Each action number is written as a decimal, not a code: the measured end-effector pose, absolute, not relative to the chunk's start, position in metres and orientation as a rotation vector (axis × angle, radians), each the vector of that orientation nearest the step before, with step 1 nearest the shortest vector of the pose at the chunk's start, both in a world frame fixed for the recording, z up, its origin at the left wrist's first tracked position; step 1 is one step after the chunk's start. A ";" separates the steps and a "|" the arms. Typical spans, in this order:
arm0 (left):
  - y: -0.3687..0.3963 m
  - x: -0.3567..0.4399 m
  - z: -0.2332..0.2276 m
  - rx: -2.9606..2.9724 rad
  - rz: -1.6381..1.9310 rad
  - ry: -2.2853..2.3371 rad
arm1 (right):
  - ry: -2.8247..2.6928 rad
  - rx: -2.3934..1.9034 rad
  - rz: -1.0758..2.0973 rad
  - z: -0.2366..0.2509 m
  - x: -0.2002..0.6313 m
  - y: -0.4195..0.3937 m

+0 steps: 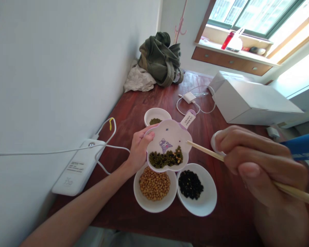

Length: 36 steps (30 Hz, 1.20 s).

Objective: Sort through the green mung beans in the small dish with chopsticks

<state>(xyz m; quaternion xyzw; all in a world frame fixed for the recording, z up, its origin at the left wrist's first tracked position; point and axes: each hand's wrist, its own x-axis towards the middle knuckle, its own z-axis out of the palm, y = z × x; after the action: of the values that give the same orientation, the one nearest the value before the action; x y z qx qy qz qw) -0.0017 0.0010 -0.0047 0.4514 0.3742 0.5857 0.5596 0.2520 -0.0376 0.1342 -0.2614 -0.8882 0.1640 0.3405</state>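
My left hand (139, 148) holds a flower-shaped white plate (167, 137) with a purple cartoon print, tilted toward me. Mixed green and dark beans (166, 158) lie heaped at its lower rim. My right hand (260, 161) grips wooden chopsticks (204, 151) whose tips touch the plate's right edge. Below the plate sit a white bowl of yellow soybeans (154, 186) and a white bowl of black beans (190, 184). Behind the plate, a small white bowl (157, 116) holds a few green beans.
A white power strip (78, 169) with cables lies at the left by the wall. A white charger and cord (189, 97), a white box (247, 101) and a green bag (161, 58) sit farther back on the wooden table (221, 226).
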 end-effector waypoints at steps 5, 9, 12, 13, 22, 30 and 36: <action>0.001 0.000 -0.003 1.061 1.378 0.880 | -2.595 -0.876 0.196 0.120 0.236 -0.038; 0.000 0.000 -0.001 1.067 1.388 0.859 | -2.827 -1.124 -0.081 0.089 0.216 -0.025; -0.001 -0.001 0.000 1.092 1.400 0.838 | -2.845 -1.174 -0.095 0.081 0.211 -0.024; -0.002 -0.001 0.000 1.098 1.397 0.827 | -2.843 -1.184 -0.099 0.081 0.211 -0.025; -0.003 -0.002 -0.001 1.130 1.359 0.825 | -2.907 -1.210 -0.196 0.075 0.210 -0.028; -0.003 -0.004 -0.001 1.167 1.339 0.874 | -2.931 -1.208 -0.276 0.072 0.208 -0.029; -0.003 -0.003 -0.002 1.150 1.344 0.873 | -2.932 -1.153 -0.341 0.073 0.206 -0.029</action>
<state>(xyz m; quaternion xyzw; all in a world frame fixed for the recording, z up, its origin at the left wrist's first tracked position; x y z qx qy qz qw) -0.0026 -0.0034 -0.0019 0.4863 0.3690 0.5683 0.5517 0.2060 -0.0290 0.0733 -0.3639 -0.9251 -0.1076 -0.0138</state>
